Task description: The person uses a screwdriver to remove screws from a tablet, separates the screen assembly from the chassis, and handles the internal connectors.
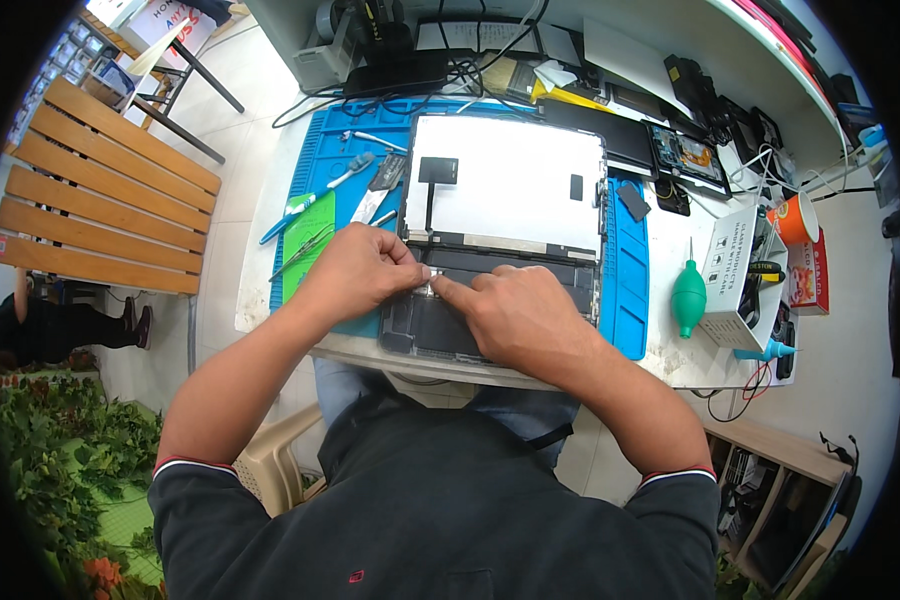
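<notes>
An opened tablet lies before me, its white-backed screen panel at the far side and its dark body nearest me. My left hand is closed, thumb and forefinger pinched over a small silvery piece at the left of the body; what is in the pinch is too small to tell. From the other side, my right hand lays its forefinger tip on that spot. Its other fingers are curled in over the body, the thumb hidden. Fingertips of both hands almost meet.
Under the tablet is a blue work mat. Left of it lie a blue-and-white brush, tweezers and a green sheet. On the right stand a green air blower and a white box of tools. Cables tangle at the back.
</notes>
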Demonstrator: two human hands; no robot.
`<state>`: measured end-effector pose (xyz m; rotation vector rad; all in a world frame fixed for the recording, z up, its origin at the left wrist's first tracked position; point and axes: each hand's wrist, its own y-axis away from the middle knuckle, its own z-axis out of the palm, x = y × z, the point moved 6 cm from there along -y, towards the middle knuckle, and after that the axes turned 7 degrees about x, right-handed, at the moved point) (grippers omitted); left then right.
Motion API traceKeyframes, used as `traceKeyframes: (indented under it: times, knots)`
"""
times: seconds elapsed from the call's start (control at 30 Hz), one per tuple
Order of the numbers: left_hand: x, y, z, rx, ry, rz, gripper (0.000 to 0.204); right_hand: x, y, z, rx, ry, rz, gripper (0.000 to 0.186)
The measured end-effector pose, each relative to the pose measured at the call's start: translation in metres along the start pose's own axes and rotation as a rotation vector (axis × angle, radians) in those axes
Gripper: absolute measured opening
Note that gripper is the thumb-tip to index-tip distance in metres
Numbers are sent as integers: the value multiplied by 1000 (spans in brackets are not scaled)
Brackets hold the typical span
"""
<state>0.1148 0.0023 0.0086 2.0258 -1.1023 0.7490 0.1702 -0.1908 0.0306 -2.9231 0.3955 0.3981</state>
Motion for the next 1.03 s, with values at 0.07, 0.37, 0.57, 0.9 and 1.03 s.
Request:
traceKeyframes:
  times: [0.07, 0.37, 0.57, 0.9, 1.03]
  knots:
    - [-1, -1, 0, -4, -1, 0, 33, 3, -3, -2, -32, 22, 25, 53]
    - [0, 0, 0, -7, 2, 9, 28, 13, -20, -9, -37, -59, 19, 44]
    - [21, 21, -8, 150, -58, 281, 16, 4, 0, 0, -7, 37, 1, 52]
    - [22, 39, 1, 188, -393, 810, 30, -2, 8, 0, 108, 70, -83, 56]
    - [23, 42, 6, 208, -573, 924, 32, 2, 14, 0, 139, 21, -28, 57]
